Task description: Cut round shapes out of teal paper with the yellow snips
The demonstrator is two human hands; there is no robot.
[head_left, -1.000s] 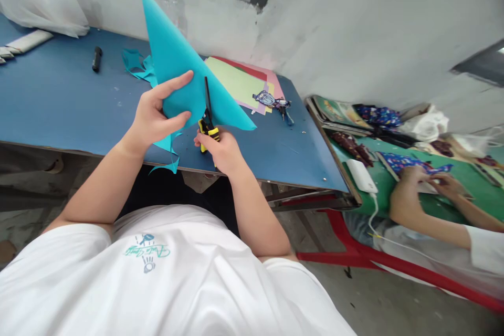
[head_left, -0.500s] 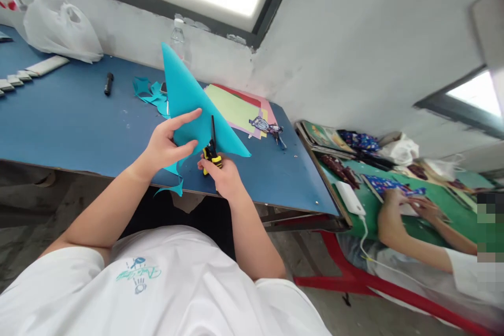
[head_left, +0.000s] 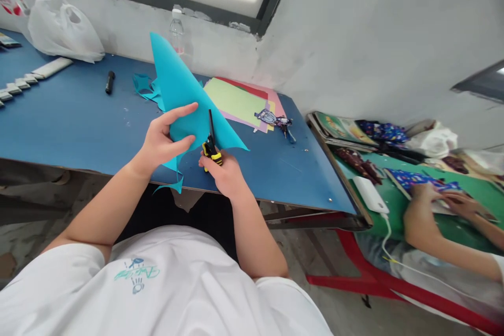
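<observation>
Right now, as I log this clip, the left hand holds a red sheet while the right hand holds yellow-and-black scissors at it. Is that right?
Not quite: the colour of the held sheet is wrong. The head view shows the left hand holding a blue sheet, while the right hand holds yellow-and-black scissors at it.

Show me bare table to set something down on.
A broad patch of blue table lies left of the left hand, nearer than the black cylinder. A smaller one lies right of the right hand, nearer than the coloured sheets. Crowded: the middle, with turquoise sheet, scissors and scraps.
</observation>
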